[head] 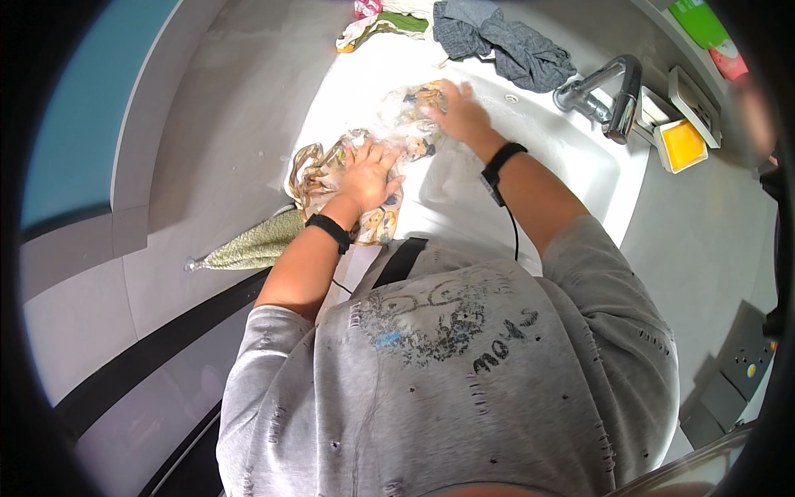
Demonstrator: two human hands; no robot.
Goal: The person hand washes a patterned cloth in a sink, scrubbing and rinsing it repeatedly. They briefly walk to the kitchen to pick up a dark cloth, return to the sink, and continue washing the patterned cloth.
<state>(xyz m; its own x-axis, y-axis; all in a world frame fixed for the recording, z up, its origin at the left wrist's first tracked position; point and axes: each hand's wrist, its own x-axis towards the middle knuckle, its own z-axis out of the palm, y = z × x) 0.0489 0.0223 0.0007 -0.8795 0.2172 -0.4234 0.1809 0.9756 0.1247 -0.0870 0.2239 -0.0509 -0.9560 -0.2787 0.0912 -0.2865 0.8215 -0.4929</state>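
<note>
A wet cloth garment (380,222) printed with brown bear-like figures lies bunched over the left side of the white washbasin (574,146). White suds (392,115) cover part of its far end. Flat on the near part of the garment presses my left hand (367,175), its fingers spread. My right hand (463,115) is at the garment's far end, blurred by motion; whether its fingers pinch the fabric cannot be seen clearly. Each wrist wears a black strap.
Grey garments (503,43) and a white-and-green cloth (397,23) lie over the basin's far edge. A chrome faucet (621,102) stands at the right, beside a soap dish with yellow soap (683,143). A green towel (261,242) hangs at the left; bottles (699,22) stand upper right.
</note>
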